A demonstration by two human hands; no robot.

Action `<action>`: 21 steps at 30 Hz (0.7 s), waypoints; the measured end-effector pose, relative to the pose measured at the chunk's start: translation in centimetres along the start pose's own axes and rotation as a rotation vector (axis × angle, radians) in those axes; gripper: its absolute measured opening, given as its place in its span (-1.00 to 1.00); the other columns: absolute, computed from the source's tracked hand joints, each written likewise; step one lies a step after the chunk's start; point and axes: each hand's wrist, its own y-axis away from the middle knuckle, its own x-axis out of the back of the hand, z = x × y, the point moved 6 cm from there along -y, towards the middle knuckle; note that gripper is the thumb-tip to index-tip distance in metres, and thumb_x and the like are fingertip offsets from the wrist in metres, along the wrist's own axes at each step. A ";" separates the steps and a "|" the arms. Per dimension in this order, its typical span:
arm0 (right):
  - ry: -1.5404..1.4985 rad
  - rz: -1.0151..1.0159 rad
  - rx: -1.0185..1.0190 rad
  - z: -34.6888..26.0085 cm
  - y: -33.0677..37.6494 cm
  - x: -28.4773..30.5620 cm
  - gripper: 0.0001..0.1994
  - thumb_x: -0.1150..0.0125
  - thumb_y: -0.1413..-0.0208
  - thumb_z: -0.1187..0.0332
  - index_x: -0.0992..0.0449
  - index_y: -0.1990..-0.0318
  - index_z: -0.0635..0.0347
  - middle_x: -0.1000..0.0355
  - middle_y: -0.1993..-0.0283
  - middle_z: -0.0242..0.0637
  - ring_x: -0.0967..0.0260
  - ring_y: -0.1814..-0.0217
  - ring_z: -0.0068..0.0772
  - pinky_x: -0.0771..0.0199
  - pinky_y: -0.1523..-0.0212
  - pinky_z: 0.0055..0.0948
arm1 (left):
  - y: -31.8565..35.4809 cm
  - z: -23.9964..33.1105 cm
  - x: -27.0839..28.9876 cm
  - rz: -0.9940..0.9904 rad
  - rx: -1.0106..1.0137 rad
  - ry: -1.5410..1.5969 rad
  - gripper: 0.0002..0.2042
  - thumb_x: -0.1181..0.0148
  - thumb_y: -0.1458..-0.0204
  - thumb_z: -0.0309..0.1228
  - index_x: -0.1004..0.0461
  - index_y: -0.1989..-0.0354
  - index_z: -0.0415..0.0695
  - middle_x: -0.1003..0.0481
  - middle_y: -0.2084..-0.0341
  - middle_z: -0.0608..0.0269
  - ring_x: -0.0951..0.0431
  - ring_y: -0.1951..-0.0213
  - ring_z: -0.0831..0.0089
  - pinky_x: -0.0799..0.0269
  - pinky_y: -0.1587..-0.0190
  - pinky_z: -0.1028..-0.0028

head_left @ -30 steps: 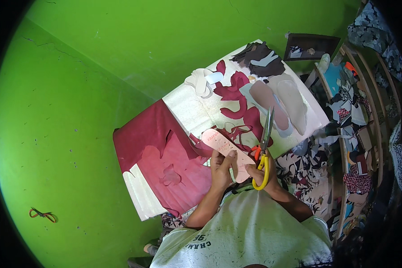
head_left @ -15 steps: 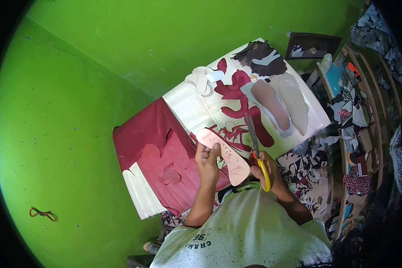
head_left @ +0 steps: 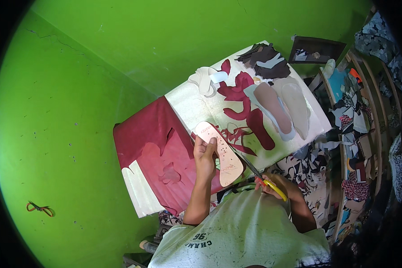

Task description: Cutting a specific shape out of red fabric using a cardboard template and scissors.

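Note:
My left hand (head_left: 205,154) grips a pale pink insole-shaped template (head_left: 230,164), thumb on its face, holding it tilted above the table's near edge. A strip of dark red material shows along the template's edge. In my right hand (head_left: 272,182) is a pair of scissors (head_left: 251,166) with yellow and red handles. Their blades point up and left, close to the template's right edge; whether they touch it I cannot tell. Thin dark red offcuts (head_left: 236,136) lie on the table just beyond the template.
Dark red sheet material (head_left: 147,125) covers the left of the white table (head_left: 183,105). Further back lie white sole shapes (head_left: 204,82), dark red cut pieces (head_left: 236,88), a dark pile (head_left: 272,67) and grey-white soles (head_left: 295,107). Shelves with scraps (head_left: 355,111) stand at right.
The scissors have swung from pointing nearly upright to slanting left, with the blades now beside the template. My right hand has dropped slightly; the template has turned a little steeper.

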 end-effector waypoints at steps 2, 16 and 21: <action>0.258 -0.058 0.076 -2.3 0.1 -0.4 -0.58 0.05 -0.15 0.08 -0.28 0.11 0.35 -0.38 0.32 -0.25 -0.33 0.36 -0.52 -0.34 0.31 -0.56 | 0.0 -0.1 -0.5 -0.075 -0.003 -0.070 -0.72 0.04 -0.10 -0.53 -0.21 0.00 -0.21 -0.47 0.33 0.24 -0.48 0.44 0.58 -0.39 0.43 0.60; 0.326 -0.098 0.123 -3.3 -1.1 -2.0 -0.48 0.20 -0.18 -0.05 -0.26 0.08 0.33 -0.31 0.40 -0.32 -0.24 0.45 -0.54 -0.32 0.37 -0.54 | 1.0 -1.5 -2.2 -0.086 0.040 -0.188 -0.79 0.06 -0.15 -0.44 -0.24 0.05 -0.17 -0.44 0.56 0.36 -0.35 0.66 0.71 -0.17 0.69 0.67; 0.212 -0.107 0.256 -3.6 -2.1 -2.8 -0.63 0.19 -0.23 0.07 -0.29 0.20 0.26 -0.37 0.40 -0.31 -0.18 0.56 -0.63 -0.30 0.48 -0.61 | 1.7 -1.8 -2.7 -0.086 0.112 -0.160 -0.76 0.05 -0.13 -0.49 -0.23 0.02 -0.19 -0.46 0.42 0.33 -0.42 0.52 0.68 -0.31 0.55 0.67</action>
